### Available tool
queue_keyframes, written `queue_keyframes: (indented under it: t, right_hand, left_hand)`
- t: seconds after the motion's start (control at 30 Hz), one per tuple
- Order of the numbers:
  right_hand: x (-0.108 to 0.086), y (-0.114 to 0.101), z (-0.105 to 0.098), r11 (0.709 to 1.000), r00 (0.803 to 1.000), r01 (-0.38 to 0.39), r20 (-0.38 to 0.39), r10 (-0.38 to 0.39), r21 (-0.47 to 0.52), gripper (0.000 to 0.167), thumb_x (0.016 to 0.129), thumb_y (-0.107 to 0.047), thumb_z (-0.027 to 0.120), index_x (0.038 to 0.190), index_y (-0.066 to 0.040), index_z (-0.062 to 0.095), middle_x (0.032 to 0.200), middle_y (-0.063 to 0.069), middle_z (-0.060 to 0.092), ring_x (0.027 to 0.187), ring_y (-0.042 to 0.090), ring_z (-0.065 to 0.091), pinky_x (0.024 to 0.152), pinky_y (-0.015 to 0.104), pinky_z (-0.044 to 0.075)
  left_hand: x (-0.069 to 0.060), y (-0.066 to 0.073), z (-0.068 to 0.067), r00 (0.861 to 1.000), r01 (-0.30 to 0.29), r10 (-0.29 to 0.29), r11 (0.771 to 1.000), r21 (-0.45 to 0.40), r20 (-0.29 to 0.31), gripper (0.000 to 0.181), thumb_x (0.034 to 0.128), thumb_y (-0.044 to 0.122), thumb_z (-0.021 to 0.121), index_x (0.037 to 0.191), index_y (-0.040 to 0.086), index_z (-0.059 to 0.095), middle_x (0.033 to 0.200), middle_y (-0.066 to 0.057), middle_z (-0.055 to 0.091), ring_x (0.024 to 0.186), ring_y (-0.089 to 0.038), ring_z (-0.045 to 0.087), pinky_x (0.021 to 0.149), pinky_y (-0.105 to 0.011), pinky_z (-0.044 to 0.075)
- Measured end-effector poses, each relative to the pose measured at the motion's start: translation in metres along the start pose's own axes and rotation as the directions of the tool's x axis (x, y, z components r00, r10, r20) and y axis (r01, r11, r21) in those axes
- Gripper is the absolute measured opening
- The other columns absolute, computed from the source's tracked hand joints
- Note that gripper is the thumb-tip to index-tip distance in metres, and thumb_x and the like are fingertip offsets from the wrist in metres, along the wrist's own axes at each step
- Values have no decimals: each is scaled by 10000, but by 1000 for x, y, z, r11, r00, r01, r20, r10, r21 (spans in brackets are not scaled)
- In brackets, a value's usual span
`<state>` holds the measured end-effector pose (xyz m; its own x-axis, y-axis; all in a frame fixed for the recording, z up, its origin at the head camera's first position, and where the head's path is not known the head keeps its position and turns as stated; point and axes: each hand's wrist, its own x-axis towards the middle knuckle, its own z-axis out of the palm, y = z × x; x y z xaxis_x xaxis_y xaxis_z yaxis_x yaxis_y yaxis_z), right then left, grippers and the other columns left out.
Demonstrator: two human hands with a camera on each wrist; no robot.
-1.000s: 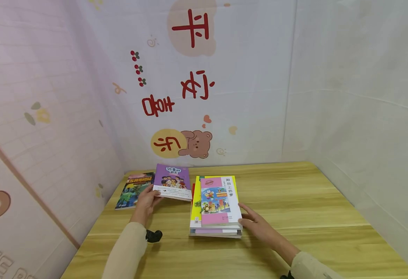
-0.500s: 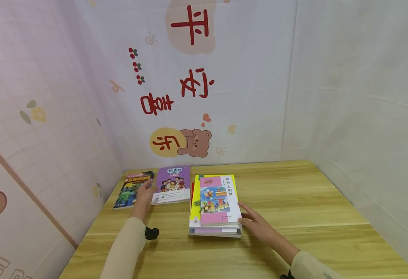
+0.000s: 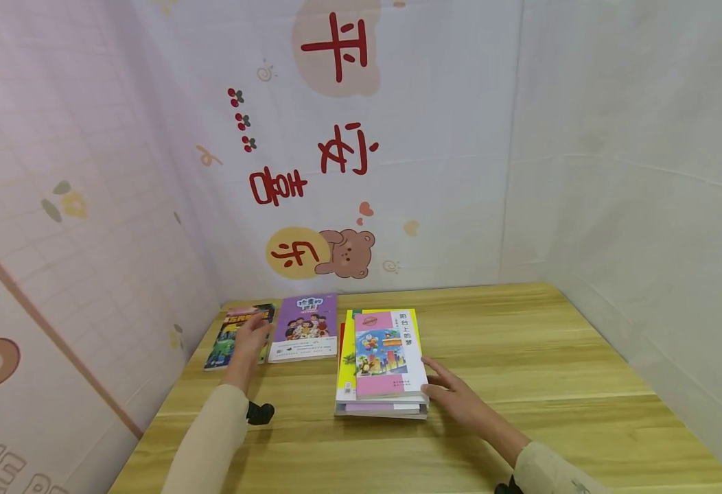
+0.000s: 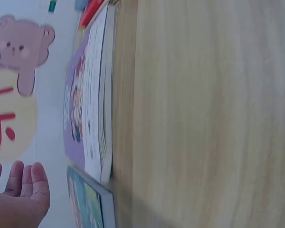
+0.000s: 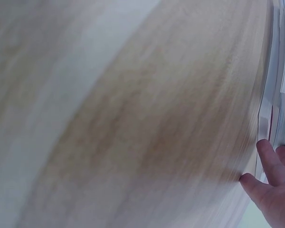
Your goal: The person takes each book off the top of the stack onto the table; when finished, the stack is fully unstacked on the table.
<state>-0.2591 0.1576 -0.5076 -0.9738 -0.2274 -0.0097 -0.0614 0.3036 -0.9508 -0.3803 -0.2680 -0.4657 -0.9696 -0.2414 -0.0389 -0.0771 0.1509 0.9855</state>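
My left hand (image 3: pixel 252 341) hovers over a dark, jungle-coloured book (image 3: pixel 220 348) at the table's far left. In the left wrist view its fingers (image 4: pixel 40 179) are loosely bent and hold nothing. Just right of that lies a purple book (image 3: pixel 305 326) with a white lower band, flat on the table. A pink-and-white book (image 3: pixel 381 387) tops a stack in the middle, above a yellow book (image 3: pixel 347 360) and others. At the stack's right side rests my right hand (image 3: pixel 460 399); its fingertips (image 5: pixel 263 144) touch the book edges.
The wooden table (image 3: pixel 521 343) meets a white cloth wall (image 3: pixel 447 171) at the back. More cloth hangs along the left and right sides. A red book edge (image 3: pixel 341 336) peeks out at the stack's left.
My left hand has let go of the purple book, which now lies flat beside the dark book. The hand has moved left over the dark book. My right hand stays at the stack.
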Motion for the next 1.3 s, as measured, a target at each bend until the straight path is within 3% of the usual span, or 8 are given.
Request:
queue_keyframes:
  t: [0.43,0.63,0.83,1.2,1.3]
  right_hand:
    - [2,0,0,1000,1000,6,0,-6,6,618,992,-291,608,1550,-206,357,1387,215,536,1313,385,465,1056,616,339]
    - [2,-1,1,1000,1000,10,4,-10,8,637,986,-301,616,1552,-181,351,1373,222,546,1301,399,474,1050,627,339]
    - [-1,-1,-1,1000,1000,11,-2,-11,3,644,981,-308,623,1550,-167,356,1362,226,554,1273,387,505,1045,621,348]
    - [-5,-2,-2,1000,1000,11,-1,-12,-8,615,1002,-316,593,1545,-143,361,1376,258,532,1273,413,500,1039,609,374]
    - [-5,-2,-3,1000,1000,7,7,-7,3,609,1000,-331,594,1543,-170,372,1392,252,520,1283,401,493,1049,611,362]
  left_hand:
    - [-33,9,30,985,-29,31,999,-14,168,625,1018,154,565,1534,-34,268,1482,-301,349,1338,-433,403,1076,-525,389]
    - [-59,3,45,973,-24,31,999,-31,227,645,1004,212,606,1524,-20,304,1433,-295,412,1319,-428,422,1051,-535,413]
    - [-89,-1,65,965,-30,39,999,-39,261,641,995,257,626,1494,-38,353,1280,-213,505,1229,-392,492,1003,-542,451]
    - [-129,-11,96,954,-14,19,1000,-18,301,677,977,275,652,1478,-70,356,1343,-251,494,1166,-334,537,955,-492,497]
    - [-137,-13,102,952,-32,33,999,-7,304,663,954,256,681,1448,-80,393,1318,-246,505,1145,-315,538,919,-438,512]
